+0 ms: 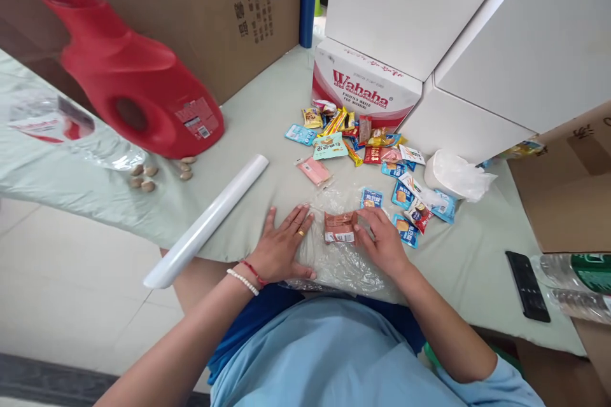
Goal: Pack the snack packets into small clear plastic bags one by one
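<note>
My left hand lies flat with fingers spread on the left side of a clear plastic bag, which is crumpled on the table in front of me. My right hand pinches the right end of a small reddish-brown snack packet resting on the bag. Just beyond it, a blue snack packet touches the bag's far edge. A pink packet lies farther off to the left. Several more blue packets are scattered right of my right hand.
A pile of snacks lies before a Wahaba box. Left are a white film roll, a red jug, a clear bottle and several brown nuts. Right are a white bowl and a black phone.
</note>
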`<state>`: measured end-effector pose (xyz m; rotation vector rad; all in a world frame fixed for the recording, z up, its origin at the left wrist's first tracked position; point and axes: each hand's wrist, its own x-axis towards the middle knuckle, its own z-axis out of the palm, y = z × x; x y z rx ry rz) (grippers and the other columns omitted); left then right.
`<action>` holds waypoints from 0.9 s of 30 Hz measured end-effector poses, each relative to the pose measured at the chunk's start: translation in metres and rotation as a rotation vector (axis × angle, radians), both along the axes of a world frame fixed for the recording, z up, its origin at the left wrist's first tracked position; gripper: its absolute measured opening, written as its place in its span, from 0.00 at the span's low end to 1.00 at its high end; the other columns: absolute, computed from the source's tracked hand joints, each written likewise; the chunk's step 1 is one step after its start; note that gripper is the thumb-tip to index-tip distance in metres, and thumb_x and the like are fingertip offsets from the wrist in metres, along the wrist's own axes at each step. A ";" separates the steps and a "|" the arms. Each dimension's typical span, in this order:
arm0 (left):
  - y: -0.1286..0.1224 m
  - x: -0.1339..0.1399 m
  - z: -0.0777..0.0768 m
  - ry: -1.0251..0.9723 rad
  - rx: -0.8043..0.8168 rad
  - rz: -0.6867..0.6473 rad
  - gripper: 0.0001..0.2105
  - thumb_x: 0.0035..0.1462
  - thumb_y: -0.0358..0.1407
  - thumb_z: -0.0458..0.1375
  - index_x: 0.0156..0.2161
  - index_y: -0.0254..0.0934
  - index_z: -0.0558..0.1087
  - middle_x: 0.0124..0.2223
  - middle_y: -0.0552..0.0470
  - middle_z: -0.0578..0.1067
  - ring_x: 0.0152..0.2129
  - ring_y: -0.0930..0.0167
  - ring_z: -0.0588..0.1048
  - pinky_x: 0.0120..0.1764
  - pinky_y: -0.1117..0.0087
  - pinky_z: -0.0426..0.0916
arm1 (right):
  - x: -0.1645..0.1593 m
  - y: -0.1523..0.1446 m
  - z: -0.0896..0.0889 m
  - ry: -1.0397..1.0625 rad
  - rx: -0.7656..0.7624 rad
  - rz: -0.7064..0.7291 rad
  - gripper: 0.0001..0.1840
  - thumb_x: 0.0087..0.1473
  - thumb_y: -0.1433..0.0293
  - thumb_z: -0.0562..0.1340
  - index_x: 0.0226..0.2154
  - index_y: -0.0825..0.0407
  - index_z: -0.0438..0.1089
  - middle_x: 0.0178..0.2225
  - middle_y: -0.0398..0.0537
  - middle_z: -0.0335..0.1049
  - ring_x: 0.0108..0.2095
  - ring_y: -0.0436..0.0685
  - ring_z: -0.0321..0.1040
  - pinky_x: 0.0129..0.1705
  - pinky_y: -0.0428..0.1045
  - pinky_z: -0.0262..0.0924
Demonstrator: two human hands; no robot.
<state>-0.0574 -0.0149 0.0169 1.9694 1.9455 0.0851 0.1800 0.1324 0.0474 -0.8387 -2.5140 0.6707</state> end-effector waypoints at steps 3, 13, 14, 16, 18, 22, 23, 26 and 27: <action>0.000 0.000 0.003 -0.004 -0.002 0.009 0.61 0.47 0.74 0.55 0.75 0.34 0.46 0.77 0.33 0.41 0.74 0.47 0.44 0.67 0.33 0.23 | 0.000 -0.008 0.002 -0.077 0.111 0.087 0.25 0.69 0.63 0.57 0.65 0.47 0.61 0.69 0.60 0.56 0.56 0.63 0.70 0.54 0.59 0.72; 0.000 0.000 0.001 -0.025 0.012 0.016 0.60 0.48 0.72 0.57 0.74 0.34 0.48 0.76 0.33 0.42 0.74 0.48 0.46 0.67 0.32 0.23 | -0.028 -0.017 0.018 -0.459 0.055 0.320 0.34 0.65 0.63 0.63 0.69 0.45 0.58 0.73 0.57 0.51 0.66 0.66 0.61 0.54 0.58 0.71; 0.000 0.000 0.001 -0.025 0.007 0.018 0.60 0.47 0.72 0.57 0.75 0.35 0.48 0.76 0.33 0.43 0.74 0.47 0.45 0.67 0.32 0.23 | -0.033 -0.017 0.019 -0.510 0.045 0.337 0.34 0.65 0.64 0.63 0.70 0.46 0.57 0.71 0.56 0.54 0.66 0.66 0.61 0.54 0.57 0.71; 0.001 0.001 0.001 -0.009 0.001 0.024 0.60 0.47 0.71 0.58 0.75 0.36 0.46 0.76 0.33 0.43 0.74 0.46 0.45 0.66 0.31 0.24 | -0.037 -0.014 0.020 -0.560 0.029 0.310 0.34 0.65 0.64 0.62 0.70 0.46 0.57 0.67 0.55 0.62 0.62 0.65 0.66 0.52 0.55 0.70; 0.002 0.003 0.002 0.011 -0.007 0.026 0.60 0.48 0.71 0.58 0.75 0.36 0.45 0.77 0.33 0.42 0.74 0.45 0.43 0.66 0.30 0.24 | -0.030 -0.006 0.022 -0.578 0.021 0.207 0.33 0.65 0.63 0.62 0.70 0.44 0.57 0.63 0.54 0.67 0.56 0.64 0.71 0.49 0.53 0.69; 0.003 0.004 0.005 -0.003 -0.051 0.022 0.63 0.45 0.71 0.59 0.75 0.33 0.43 0.77 0.32 0.38 0.74 0.45 0.42 0.65 0.29 0.23 | 0.008 0.017 0.023 -0.622 0.033 -0.128 0.31 0.64 0.62 0.62 0.67 0.45 0.62 0.58 0.55 0.71 0.48 0.65 0.75 0.43 0.54 0.68; 0.004 0.004 0.006 -0.011 -0.061 0.022 0.64 0.45 0.71 0.59 0.75 0.32 0.43 0.77 0.32 0.38 0.74 0.46 0.41 0.65 0.29 0.23 | 0.018 0.021 0.023 -0.613 0.037 -0.201 0.29 0.64 0.62 0.62 0.66 0.47 0.64 0.57 0.56 0.71 0.48 0.66 0.75 0.43 0.55 0.69; 0.004 0.003 0.005 -0.014 -0.070 0.020 0.64 0.44 0.72 0.59 0.75 0.32 0.42 0.77 0.32 0.37 0.74 0.45 0.40 0.65 0.28 0.22 | 0.035 0.023 0.027 -0.448 0.060 -0.299 0.26 0.64 0.61 0.62 0.63 0.49 0.67 0.55 0.57 0.73 0.52 0.68 0.73 0.47 0.57 0.70; 0.003 0.002 0.005 -0.008 -0.066 0.018 0.65 0.44 0.72 0.59 0.75 0.32 0.42 0.76 0.31 0.37 0.74 0.45 0.40 0.65 0.28 0.23 | 0.035 0.019 0.029 -0.356 0.071 -0.285 0.26 0.64 0.61 0.62 0.62 0.48 0.67 0.55 0.56 0.73 0.53 0.67 0.72 0.49 0.58 0.70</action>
